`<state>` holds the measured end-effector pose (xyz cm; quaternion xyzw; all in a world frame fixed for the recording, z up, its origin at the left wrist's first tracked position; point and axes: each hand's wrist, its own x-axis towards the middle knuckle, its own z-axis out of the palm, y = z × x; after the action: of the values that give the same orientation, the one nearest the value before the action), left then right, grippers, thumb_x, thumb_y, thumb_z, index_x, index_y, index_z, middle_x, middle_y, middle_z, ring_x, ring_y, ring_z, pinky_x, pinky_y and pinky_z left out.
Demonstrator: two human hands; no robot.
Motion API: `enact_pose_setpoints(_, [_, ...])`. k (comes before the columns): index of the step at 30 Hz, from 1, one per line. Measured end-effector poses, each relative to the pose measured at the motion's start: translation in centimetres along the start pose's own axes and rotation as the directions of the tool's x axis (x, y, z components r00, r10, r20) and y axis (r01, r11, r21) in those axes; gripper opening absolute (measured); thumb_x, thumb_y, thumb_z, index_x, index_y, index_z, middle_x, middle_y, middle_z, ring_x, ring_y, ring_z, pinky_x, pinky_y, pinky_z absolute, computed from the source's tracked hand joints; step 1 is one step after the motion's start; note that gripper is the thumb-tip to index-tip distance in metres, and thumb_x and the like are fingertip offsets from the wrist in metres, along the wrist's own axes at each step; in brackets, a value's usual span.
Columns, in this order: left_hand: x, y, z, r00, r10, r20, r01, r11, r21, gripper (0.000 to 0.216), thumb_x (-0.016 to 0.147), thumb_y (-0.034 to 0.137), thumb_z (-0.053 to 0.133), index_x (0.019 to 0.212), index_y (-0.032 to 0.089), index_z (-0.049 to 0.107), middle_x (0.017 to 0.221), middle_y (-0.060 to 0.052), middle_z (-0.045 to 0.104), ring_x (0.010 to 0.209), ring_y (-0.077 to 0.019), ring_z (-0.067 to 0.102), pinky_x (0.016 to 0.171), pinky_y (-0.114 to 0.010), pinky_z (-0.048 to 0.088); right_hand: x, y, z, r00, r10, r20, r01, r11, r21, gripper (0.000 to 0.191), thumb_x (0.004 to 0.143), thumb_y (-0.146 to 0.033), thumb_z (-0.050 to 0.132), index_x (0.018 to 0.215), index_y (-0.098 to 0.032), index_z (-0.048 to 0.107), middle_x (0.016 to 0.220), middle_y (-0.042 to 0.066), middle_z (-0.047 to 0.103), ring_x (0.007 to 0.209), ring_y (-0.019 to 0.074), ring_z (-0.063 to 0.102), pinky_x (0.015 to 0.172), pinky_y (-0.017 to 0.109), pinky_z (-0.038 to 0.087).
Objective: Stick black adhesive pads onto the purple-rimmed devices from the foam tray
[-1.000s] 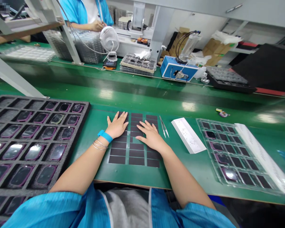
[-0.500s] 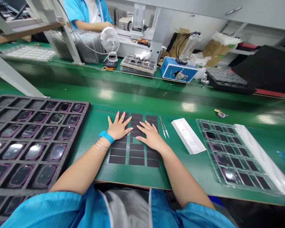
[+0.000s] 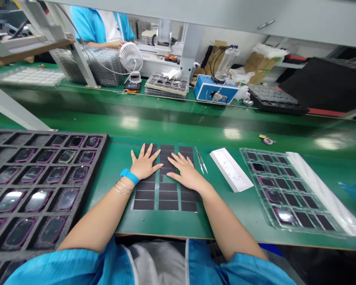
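Dark rectangular pads [image 3: 166,196] lie in rows under my hands. My left hand [image 3: 144,164] and right hand [image 3: 185,172] rest flat, fingers spread, gripping nothing.

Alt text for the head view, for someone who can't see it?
The left hand and right hand lie flat and open on a sheet of dark pads on the green bench. A foam tray of parts at left; tweezers and clear tray at right.

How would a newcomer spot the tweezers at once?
On the near green bench, find the sheet of dark pads under the left hand. The tweezers lie between the right hand and the white strip. They are the only thin, shiny, pointed metal thing there.
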<state>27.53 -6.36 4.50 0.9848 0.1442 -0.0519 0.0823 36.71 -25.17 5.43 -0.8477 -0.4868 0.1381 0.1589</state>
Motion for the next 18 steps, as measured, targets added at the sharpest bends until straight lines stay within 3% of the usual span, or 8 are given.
enact_pose_setpoints(4, [-0.1,0.1,-0.1,1.0,0.003,-0.002,-0.003,1.0,0.005,0.065,0.085,0.065,0.027,0.144,0.037,0.019,0.156,-0.002,0.006,0.141,-0.0349,0.001,0.098,-0.076,0.008,-0.6,1.2,-1.2,0.998,0.055,-0.008,-0.055,0.998,-0.035,0.073,0.085,-0.057,0.046,0.146,-0.025,0.022,0.154,0.004,0.009,0.142,0.0253,0.003,0.114,0.05,0.012])
enact_pose_setpoints(8, [-0.1,0.2,-0.2,1.0,-0.002,0.011,0.002,1.0,0.007,0.065,0.085,0.065,0.027,0.144,0.037,0.019,0.156,-0.002,0.005,0.141,-0.0359,0.0,0.098,-0.075,0.007,-0.7,2.3,-1.3,0.988,0.129,0.079,-0.124,0.99,-0.065,0.074,0.086,-0.053,0.047,0.147,-0.019,0.021,0.153,0.008,0.013,0.142,0.026,0.005,0.114,0.047,0.014])
enact_pose_setpoints(18, [0.0,0.0,-0.2,1.0,-0.007,0.014,0.007,1.0,-0.007,0.065,0.085,0.065,0.028,0.144,0.038,0.02,0.156,-0.002,0.005,0.141,-0.0362,0.0,0.098,-0.075,0.006,-0.4,2.7,-0.8,0.99,0.091,0.11,-0.084,0.994,-0.067,0.067,0.089,-0.046,0.044,0.147,-0.02,0.022,0.153,0.006,0.013,0.142,0.0252,0.006,0.114,0.047,0.015])
